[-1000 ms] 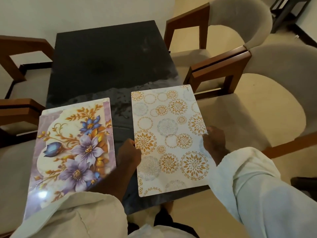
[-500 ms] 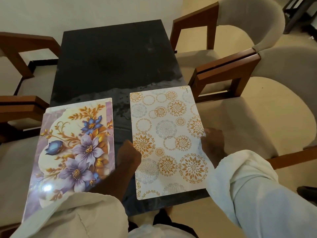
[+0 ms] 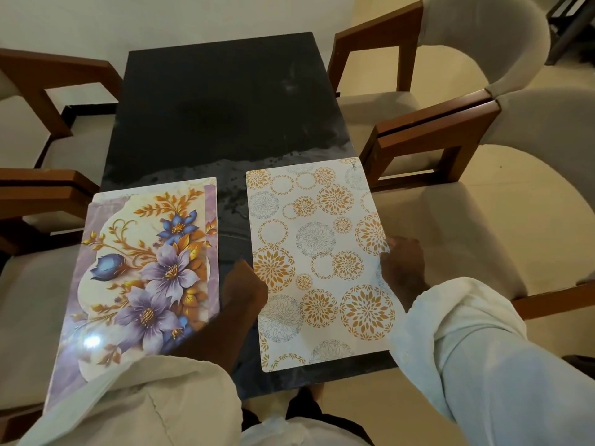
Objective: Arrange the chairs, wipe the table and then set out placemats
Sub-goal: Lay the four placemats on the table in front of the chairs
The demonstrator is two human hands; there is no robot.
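A white placemat with gold and grey circle patterns (image 3: 318, 252) lies on the near right of the black table (image 3: 219, 104). My left hand (image 3: 243, 289) grips its left edge and my right hand (image 3: 402, 268) grips its right edge. A purple floral placemat (image 3: 141, 272) lies on the near left, overhanging the table's left edge; my left sleeve covers its near corner.
Two beige chairs with wooden arms stand on the right (image 3: 450, 130) and two more on the left (image 3: 48, 194). The table's near half shows wet streaks (image 3: 231, 201). A pale wall stands behind the table's far end.
Both hands keep their hold on the circle-pattern placemat. It has shifted slightly right and squared up with the table's edge; the floral placemat has stayed in place.
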